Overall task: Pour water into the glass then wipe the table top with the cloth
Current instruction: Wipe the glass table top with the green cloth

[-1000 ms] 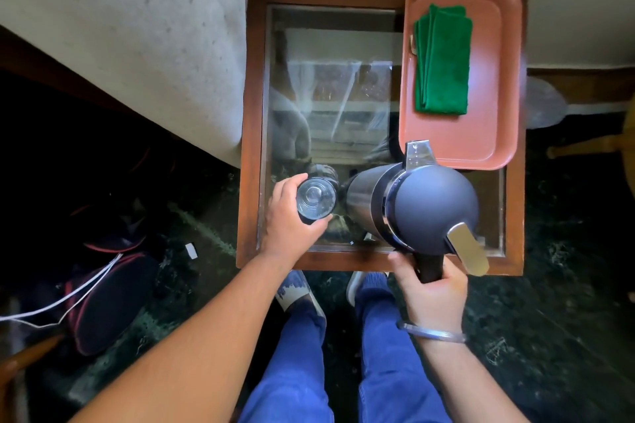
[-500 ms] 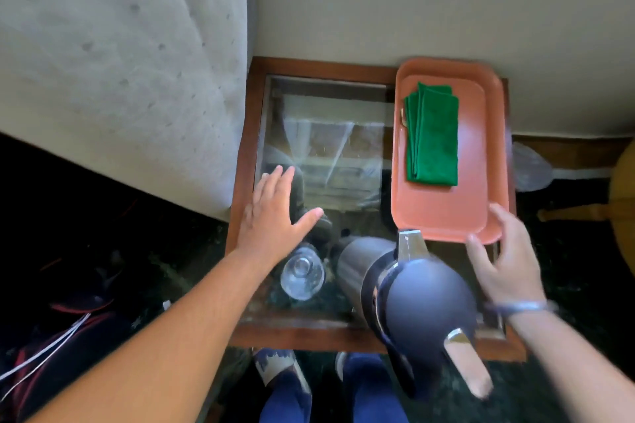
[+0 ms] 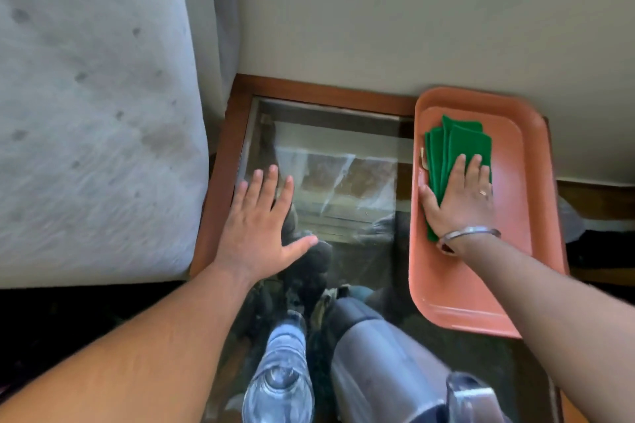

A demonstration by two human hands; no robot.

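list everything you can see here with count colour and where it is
table: 1, brown wood frame with glass top, centre
tray: 1, orange, right side of table
cloth: 1, green, folded, on tray
glass: 1, clear, near edge of table
jug: 1, grey, right of glass
mattress: 1, pale grey, left of table
wall: 1, cream, behind table
bangle: 1, silver, right wrist
left hand: 1, flat, open, over the glass top
right hand: 1, flat, open, on cloth

A wood-framed glass table [image 3: 220,182] carried it all. On the glass stood a glass [image 3: 279,385] just beside a grey jug [image 3: 374,364], and an orange tray [image 3: 536,216] lay along the right side
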